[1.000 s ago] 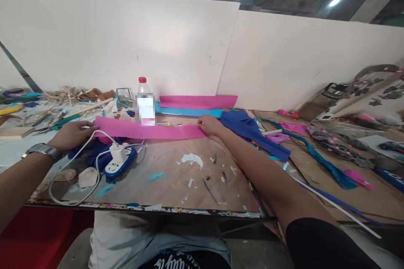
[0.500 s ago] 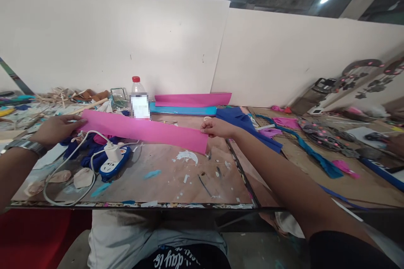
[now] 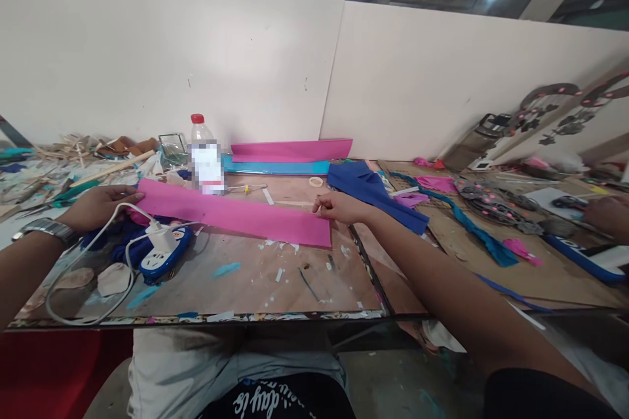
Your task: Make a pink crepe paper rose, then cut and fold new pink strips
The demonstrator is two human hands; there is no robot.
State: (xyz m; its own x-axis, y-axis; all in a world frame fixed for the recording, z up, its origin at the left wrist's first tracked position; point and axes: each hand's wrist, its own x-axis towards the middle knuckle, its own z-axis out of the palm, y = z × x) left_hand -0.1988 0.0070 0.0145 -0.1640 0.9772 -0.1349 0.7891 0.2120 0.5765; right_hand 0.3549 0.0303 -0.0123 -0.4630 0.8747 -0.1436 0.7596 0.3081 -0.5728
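Observation:
A long bright pink strip [image 3: 236, 215], paper or thin foam by its look, stretches between my two hands just over the table. Its left end is pinched by my left hand [image 3: 105, 205], which has a metal watch on the wrist. My right hand [image 3: 341, 207] has thumb and forefinger on the upper right corner of the strip. Under the strip's left part lie dark blue cloth [image 3: 125, 247] and a blue-and-white power strip [image 3: 164, 258] with a white charger [image 3: 162, 236] plugged in.
Behind the strip stand a red-capped bottle [image 3: 204, 157] and more pink [image 3: 292, 150] and blue sheets [image 3: 275, 167] by the white partition. Blue fabric [image 3: 378, 193] lies right of centre. A white cable [image 3: 54, 288] loops near the front edge. Another person's hand [image 3: 609, 216] is at far right.
The pink strip has come down closer to the table, its right end lower. A round cream-coloured ring behind my right hand now shows fully. The view has shifted slightly.

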